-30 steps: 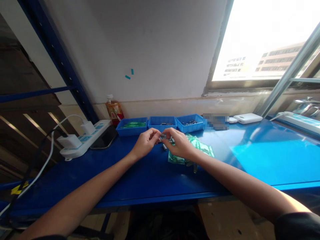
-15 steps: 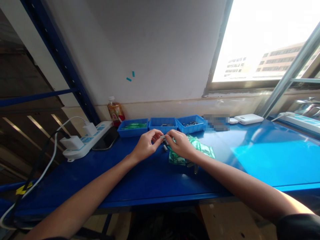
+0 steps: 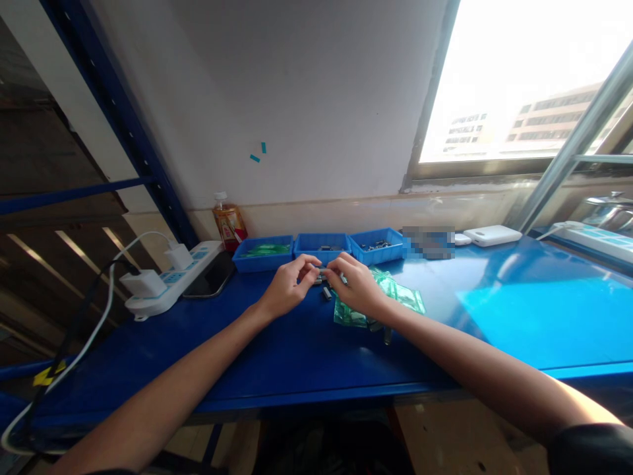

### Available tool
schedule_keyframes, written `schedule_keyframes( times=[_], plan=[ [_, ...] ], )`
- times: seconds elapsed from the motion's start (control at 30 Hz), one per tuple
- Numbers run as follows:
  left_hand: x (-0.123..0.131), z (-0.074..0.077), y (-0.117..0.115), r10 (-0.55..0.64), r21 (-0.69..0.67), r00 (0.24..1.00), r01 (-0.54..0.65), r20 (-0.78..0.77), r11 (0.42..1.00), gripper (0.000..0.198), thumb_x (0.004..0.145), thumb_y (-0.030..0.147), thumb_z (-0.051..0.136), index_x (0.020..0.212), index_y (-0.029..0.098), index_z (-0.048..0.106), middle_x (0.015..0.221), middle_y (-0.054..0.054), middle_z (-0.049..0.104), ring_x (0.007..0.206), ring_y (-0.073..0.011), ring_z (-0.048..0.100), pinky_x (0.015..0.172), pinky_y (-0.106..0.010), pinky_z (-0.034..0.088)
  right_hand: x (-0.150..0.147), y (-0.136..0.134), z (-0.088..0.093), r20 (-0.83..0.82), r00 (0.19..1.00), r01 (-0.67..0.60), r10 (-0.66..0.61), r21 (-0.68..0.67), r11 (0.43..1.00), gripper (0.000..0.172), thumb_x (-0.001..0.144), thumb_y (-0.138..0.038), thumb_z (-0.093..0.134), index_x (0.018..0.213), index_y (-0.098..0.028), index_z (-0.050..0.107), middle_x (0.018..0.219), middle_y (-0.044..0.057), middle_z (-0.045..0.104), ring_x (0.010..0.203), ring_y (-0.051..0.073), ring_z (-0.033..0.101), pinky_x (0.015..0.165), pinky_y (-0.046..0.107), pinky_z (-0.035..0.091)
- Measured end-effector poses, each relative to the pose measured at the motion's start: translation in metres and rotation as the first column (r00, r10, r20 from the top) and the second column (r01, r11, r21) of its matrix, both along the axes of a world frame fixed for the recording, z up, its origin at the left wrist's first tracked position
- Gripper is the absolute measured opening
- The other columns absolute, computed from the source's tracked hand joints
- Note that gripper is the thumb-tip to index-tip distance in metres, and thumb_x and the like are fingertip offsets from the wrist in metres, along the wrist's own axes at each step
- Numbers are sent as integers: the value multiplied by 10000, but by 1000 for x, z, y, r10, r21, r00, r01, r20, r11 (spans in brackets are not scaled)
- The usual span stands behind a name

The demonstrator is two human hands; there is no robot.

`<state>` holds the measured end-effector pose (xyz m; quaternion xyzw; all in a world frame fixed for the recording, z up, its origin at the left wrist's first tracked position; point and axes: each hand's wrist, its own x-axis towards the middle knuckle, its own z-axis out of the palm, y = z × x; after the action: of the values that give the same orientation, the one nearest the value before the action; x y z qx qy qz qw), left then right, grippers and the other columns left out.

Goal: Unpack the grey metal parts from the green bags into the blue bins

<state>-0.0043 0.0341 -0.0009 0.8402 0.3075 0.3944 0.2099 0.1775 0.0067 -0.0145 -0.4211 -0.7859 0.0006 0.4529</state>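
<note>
Between the fingertips of my left hand (image 3: 291,285) and my right hand (image 3: 355,284) is a small grey metal piece (image 3: 322,270), pinched from both ends just above the table. Its exact kind is too small to make out. Just below lies a similar small metal piece (image 3: 327,293), and a few more are partly hidden by my fingers. Green plastic packets (image 3: 403,295) lie under and beside my right hand, with some grey pieces (image 3: 387,336) poking out near my right wrist.
Behind my hands stand three blue trays: one with green packets (image 3: 267,250), a middle tray (image 3: 321,237) and one with small metal parts (image 3: 376,245). A power strip (image 3: 171,284), a phone (image 3: 210,276) and a bottle (image 3: 229,221) are at left. A white box (image 3: 492,235) sits at right.
The small metal piece has turned slightly between my fingertips. My hands stay in nearly the same place, and the trays and packets have not moved.
</note>
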Motion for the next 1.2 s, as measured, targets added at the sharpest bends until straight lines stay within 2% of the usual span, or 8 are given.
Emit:
schedule_keyframes(
  times=[0.1, 0.2, 0.27, 0.37, 0.53, 0.8, 1.03, 1.2],
  plan=[
    [-1, -1, -1, -17, 113, 999, 23, -50, 993, 233, 847, 323, 581, 1019, 167, 566, 801, -14, 630, 708, -137, 599, 689, -238, 491, 0, 2, -1, 3, 1000, 6, -6, -10, 1000, 191, 918, -278, 465, 765, -196, 546, 759, 15, 532, 676, 137, 522, 634, 259, 398],
    [-1, 0, -1, 17, 163, 996, -2, -91, 987, 164, 880, 313, 539, 943, 170, 588, 786, -16, 636, 705, -137, 595, 685, -238, 474, 1, 3, -3, 2, 1000, -27, 27, -28, 999, 179, 920, -279, 463, 789, -197, 552, 753, 12, 538, 666, 132, 523, 630, 255, 404],
    [-1, 0, 0, 34, 168, 994, -16, -108, 986, 179, 909, 312, 489, 927, 168, 595, 801, -23, 648, 721, -143, 600, 693, -244, 464, 1, 3, -3, -7, 999, -48, 48, -28, 998, 98, 898, -281, 500, 890, -200, 556, 775, 10, 545, 690, 137, 536, 646, 254, 422],
    [-3, 1, 2, 47, 154, 991, -28, -124, 988, 249, 942, 319, 414, 868, 167, 596, 787, -26, 653, 728, -152, 608, 705, -252, 454, 0, 2, -3, -7, 997, -72, 71, -14, 997, 176, 854, -259, 554, 1020, -207, 526, 808, 8, 544, 725, 143, 548, 667, 256, 447],
    [-4, 2, 2, 20, 78, 991, -10, -129, 997, 346, 964, 348, 338, 804, 166, 585, 742, -23, 648, 696, -149, 606, 691, -246, 452, 0, 0, 0, 17, 996, -93, 92, 9, 996, 99, 870, -250, 528, 960, -216, 551, 845, 25, 553, 757, 145, 567, 680, 255, 463],
    [-8, -11, 17, 71, 116, 933, -31, -354, 993, 217, 894, 337, 482, 958, 191, 629, 888, -48, 616, 753, -175, 589, 693, -275, 455, 22, 25, 0, -4, 986, 163, -164, 133, 978, 148, 862, -331, 558, 829, -197, 611, 896, 62, 527, 779, 179, 549, 689, 296, 460],
    [-12, -21, 25, 95, 110, 888, -50, -451, 993, 148, 821, 299, 562, 924, 200, 598, 948, -62, 602, 852, -223, 607, 766, -330, 477, 35, 49, -3, 137, 894, 403, -426, 169, 899, 197, 880, -304, 540, 998, -182, 639, 966, 114, 561, 901, 265, 519, 761, 393, 413],
    [-12, -21, 25, 140, 81, 864, -115, -484, 990, 168, 823, 317, 570, 940, 198, 588, 910, -62, 629, 823, -232, 614, 733, -330, 471, 27, 40, -6, 257, 907, 317, -334, 106, 942, 225, 872, -317, 549, 1027, -178, 635, 956, 123, 608, 955, 294, 486, 778, 412, 393]
  ],
)
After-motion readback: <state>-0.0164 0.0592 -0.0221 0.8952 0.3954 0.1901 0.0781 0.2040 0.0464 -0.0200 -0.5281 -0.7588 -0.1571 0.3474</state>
